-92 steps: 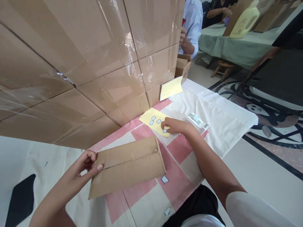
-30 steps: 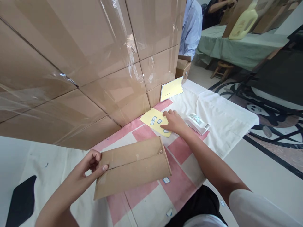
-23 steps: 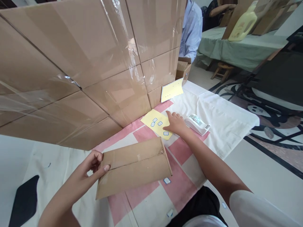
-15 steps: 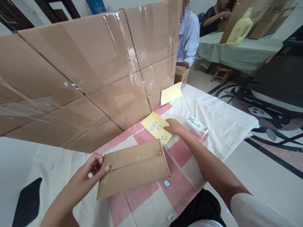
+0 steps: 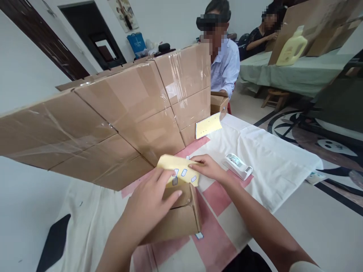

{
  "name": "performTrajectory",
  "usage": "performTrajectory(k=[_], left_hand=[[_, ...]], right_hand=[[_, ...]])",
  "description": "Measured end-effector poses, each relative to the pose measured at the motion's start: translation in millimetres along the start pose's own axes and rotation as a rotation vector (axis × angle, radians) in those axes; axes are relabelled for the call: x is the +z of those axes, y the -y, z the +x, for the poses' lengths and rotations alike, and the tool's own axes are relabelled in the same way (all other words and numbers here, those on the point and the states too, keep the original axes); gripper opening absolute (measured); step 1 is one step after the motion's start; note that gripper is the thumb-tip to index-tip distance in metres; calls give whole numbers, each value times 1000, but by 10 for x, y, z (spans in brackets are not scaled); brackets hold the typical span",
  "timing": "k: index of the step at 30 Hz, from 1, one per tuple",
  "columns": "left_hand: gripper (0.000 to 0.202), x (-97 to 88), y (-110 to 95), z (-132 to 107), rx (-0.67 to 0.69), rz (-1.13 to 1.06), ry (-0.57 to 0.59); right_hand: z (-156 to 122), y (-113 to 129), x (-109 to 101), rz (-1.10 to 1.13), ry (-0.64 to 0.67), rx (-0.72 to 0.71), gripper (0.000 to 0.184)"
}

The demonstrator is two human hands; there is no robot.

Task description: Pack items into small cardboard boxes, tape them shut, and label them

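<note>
My right hand [image 5: 208, 166] pinches the right edge of a yellow card [image 5: 167, 162], which is raised and tilted over the cardboard box. Several small white labels with blue outlines [image 5: 184, 172] lie on the card. My left hand [image 5: 150, 202] reaches over the cardboard box [image 5: 176, 226], its thumb apart from the fingers. One left fingertip is at a label on the card; whether it presses on it I cannot tell. The left hand and forearm hide much of the box.
A tall wall of taped cardboard boxes [image 5: 136, 109] stands at the left. A second yellow card [image 5: 209, 125] leans on it. A white device [image 5: 237, 165] lies at right on the cloth. A loose label [image 5: 199, 235] is near the box. A person in a light shirt [image 5: 227, 64] sits behind.
My left hand has left the box's left end and moved right to the yellow card. The card has been lifted and tilted by my right hand. The view has tipped up.
</note>
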State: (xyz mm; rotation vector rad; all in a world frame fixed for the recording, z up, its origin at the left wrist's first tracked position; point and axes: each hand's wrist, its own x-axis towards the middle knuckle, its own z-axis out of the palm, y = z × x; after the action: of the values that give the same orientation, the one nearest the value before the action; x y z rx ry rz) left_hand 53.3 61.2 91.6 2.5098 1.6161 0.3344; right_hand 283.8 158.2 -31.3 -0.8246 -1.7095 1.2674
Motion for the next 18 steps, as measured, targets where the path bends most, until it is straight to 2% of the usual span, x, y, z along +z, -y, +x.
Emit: performTrajectory(k=[3, 6, 11, 14, 18], left_hand=[[20, 51, 25, 468, -28, 139, 156], [29, 139, 63, 714, 5, 294, 153], [43, 303, -24, 822, 54, 411, 84], [34, 369, -69, 849, 68, 440, 74], [24, 392, -74, 845, 53, 467, 16]], right_hand=[[29, -63, 153, 104, -91, -5, 29], [52, -88, 248, 241, -216, -21, 29], [59, -74, 283, 456, -275, -4, 36], [58, -73, 277, 509, -259, 10, 38], [59, -88, 280, 475, -313, -44, 34]])
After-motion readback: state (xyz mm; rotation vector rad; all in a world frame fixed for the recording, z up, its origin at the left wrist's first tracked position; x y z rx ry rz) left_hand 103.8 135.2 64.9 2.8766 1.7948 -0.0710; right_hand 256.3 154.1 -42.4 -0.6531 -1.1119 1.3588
